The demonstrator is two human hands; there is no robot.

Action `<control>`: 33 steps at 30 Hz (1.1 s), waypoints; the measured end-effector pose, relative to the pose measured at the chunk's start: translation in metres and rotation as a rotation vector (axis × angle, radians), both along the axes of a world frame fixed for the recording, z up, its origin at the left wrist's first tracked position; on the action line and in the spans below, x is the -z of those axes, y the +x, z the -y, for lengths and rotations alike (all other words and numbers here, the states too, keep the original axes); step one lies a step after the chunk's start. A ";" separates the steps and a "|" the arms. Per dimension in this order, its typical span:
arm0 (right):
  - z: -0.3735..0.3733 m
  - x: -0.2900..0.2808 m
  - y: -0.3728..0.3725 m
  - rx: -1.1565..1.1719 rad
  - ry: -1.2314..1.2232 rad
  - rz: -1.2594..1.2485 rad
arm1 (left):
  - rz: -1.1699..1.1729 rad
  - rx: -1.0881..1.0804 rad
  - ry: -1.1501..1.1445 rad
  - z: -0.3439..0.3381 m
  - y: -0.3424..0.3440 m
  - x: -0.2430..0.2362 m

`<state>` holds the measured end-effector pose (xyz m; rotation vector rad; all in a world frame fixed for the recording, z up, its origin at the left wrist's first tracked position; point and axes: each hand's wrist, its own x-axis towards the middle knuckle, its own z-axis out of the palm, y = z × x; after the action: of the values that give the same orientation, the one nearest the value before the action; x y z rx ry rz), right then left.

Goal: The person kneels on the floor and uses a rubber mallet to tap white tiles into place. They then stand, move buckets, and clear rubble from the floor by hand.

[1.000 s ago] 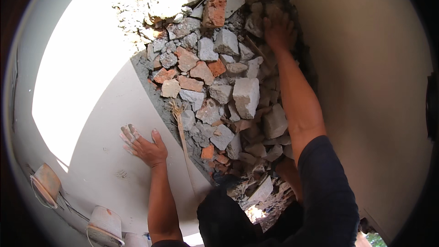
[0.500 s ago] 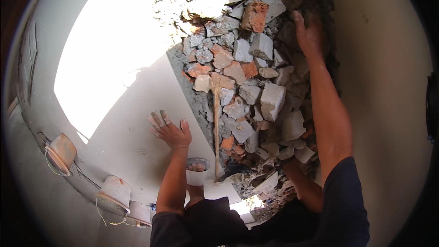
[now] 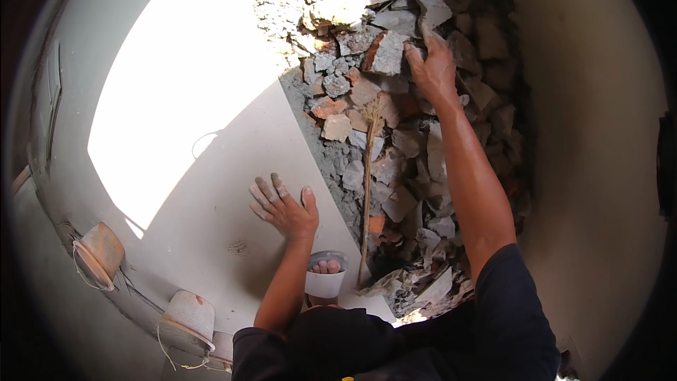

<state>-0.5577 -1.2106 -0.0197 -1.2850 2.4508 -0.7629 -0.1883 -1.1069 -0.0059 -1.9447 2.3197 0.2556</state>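
Observation:
My left hand [image 3: 285, 210] lies over a pale flat board [image 3: 211, 247], its dusty fingers spread and holding nothing. My right hand [image 3: 434, 74] is out over the rubble, thumb and forefinger apart. Its thumb is close to a red-sided brick chunk [image 3: 388, 53] with a grey face; whether they touch I cannot tell. Just beyond its fingertips lies a grey slab piece [image 3: 432, 8]. Between my arms, a thin stick [image 3: 367, 204] with a frayed, fanned end lies along the rubble's edge.
Broken bricks and mortar lumps [image 3: 409, 141] form a strip between the board and a plain wall [image 3: 585, 169]. Several buckets with wire handles, among them a stained bucket [image 3: 102, 250] and a whitish bucket [image 3: 189, 314], are at the left. My sandalled foot [image 3: 326, 279] is on the board.
My right hand has moved left from the wall side to the brick chunks. A brick chunk near it now shows its grey face. The view has shifted; my left hand stays spread over the board.

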 end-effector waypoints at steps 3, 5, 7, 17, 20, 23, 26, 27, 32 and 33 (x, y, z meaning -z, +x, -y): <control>-0.004 -0.001 0.018 0.016 0.057 -0.064 | -0.072 -0.004 -0.048 0.020 -0.004 -0.005; -0.005 -0.012 0.027 0.092 0.136 -0.054 | -0.244 0.048 -0.205 0.044 -0.016 -0.010; 0.002 -0.023 0.037 0.052 0.104 -0.111 | -0.332 -0.047 -0.170 0.097 -0.036 -0.003; 0.016 -0.059 -0.046 0.148 -0.090 0.068 | 0.041 -0.157 0.055 0.202 -0.104 -0.007; 0.045 -0.047 -0.147 0.070 -0.171 -0.155 | 0.117 -0.230 0.230 0.203 -0.106 -0.010; 0.067 -0.007 -0.211 -0.082 -0.111 -0.292 | 0.001 -0.161 0.076 0.200 -0.103 -0.006; 0.070 0.028 -0.236 -0.065 -0.040 -0.124 | 0.023 -0.105 -0.006 0.195 -0.096 0.003; 0.071 0.034 -0.239 -0.151 -0.069 -0.236 | 0.000 -0.091 -0.041 0.195 -0.094 0.006; 0.058 0.037 -0.237 -0.265 -0.043 -0.187 | -0.023 -0.047 -0.127 0.195 -0.088 0.015; 0.055 0.037 -0.236 -0.228 0.016 -0.203 | -0.053 -0.050 -0.097 0.195 -0.088 0.015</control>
<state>-0.7938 -1.2651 -0.0566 -1.6734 2.3955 -0.5773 -0.2764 -1.3019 -0.0212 -2.0671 2.3612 0.2051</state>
